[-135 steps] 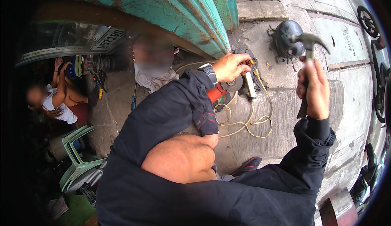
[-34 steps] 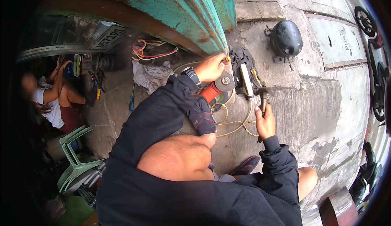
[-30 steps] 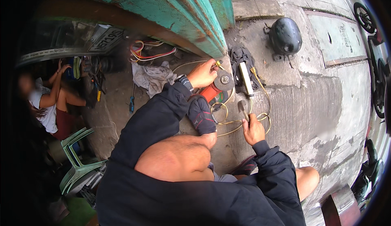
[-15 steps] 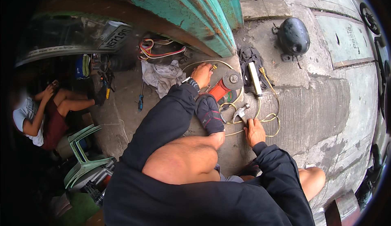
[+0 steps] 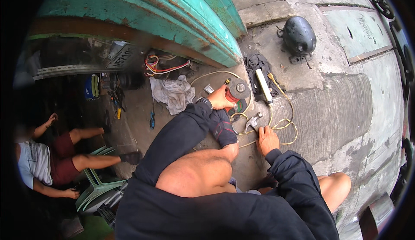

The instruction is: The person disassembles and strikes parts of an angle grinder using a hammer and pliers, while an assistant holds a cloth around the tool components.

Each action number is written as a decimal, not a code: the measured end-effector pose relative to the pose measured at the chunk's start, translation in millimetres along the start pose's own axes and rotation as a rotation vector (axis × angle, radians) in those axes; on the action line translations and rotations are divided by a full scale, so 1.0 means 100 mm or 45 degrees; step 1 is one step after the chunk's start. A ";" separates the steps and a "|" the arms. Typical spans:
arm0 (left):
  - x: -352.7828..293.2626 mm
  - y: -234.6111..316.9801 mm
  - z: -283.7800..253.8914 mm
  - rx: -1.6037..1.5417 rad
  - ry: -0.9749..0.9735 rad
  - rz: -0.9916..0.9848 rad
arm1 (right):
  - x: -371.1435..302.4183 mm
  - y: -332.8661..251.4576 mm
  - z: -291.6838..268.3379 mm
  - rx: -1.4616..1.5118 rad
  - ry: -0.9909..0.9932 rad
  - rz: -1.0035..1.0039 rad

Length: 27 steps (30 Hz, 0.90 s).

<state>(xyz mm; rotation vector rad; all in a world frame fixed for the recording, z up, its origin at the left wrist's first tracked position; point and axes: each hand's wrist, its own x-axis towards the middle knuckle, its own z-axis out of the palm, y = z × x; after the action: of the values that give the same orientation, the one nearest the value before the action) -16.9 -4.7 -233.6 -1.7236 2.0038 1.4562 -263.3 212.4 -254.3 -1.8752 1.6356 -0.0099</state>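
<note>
My left hand (image 5: 219,98) is closed round the red angle grinder (image 5: 234,98), whose round grey disc (image 5: 239,88) faces up. A dark shoe on my foot (image 5: 224,128) is right beside the grinder. My right hand (image 5: 268,140) grips a claw hammer (image 5: 253,122) near the ground, its metal head pointing away from me. A pale yellow cord (image 5: 291,110) loops around the hammer. Just past my left fingers lies a small yellow plug (image 5: 227,81), and a small silvery piece (image 5: 209,89) sits by my wrist.
A white power strip (image 5: 263,86) rests on a dark cloth (image 5: 258,63). Left of my hand are a grey rag (image 5: 172,94), a blue screwdriver (image 5: 152,120) and bundled wires (image 5: 161,66). A black rounded tank (image 5: 300,35) stands farther off. Another person (image 5: 45,160) sits at the left by a green chair (image 5: 97,188).
My left hand has left the yellow plug and come onto the grinder. My right hand stays on the hammer. The other person's hands have parted and their legs have spread.
</note>
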 end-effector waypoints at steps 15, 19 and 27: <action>-0.35 1.22 -0.21 -0.295 0.556 0.482 | 0.41 -0.31 -1.92 1.318 0.722 0.041; -0.29 1.25 -0.07 -0.340 0.529 0.597 | 0.25 -0.31 -2.24 1.388 0.666 0.094; -0.14 1.09 -0.13 -0.318 0.689 0.599 | 0.16 -0.32 -1.99 1.524 0.510 0.186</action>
<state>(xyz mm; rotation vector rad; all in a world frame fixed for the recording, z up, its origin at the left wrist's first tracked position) -95.2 -16.7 -155.8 -2.0101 2.7624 1.5371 -312.4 108.4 -87.9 -0.8356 1.4440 -1.0992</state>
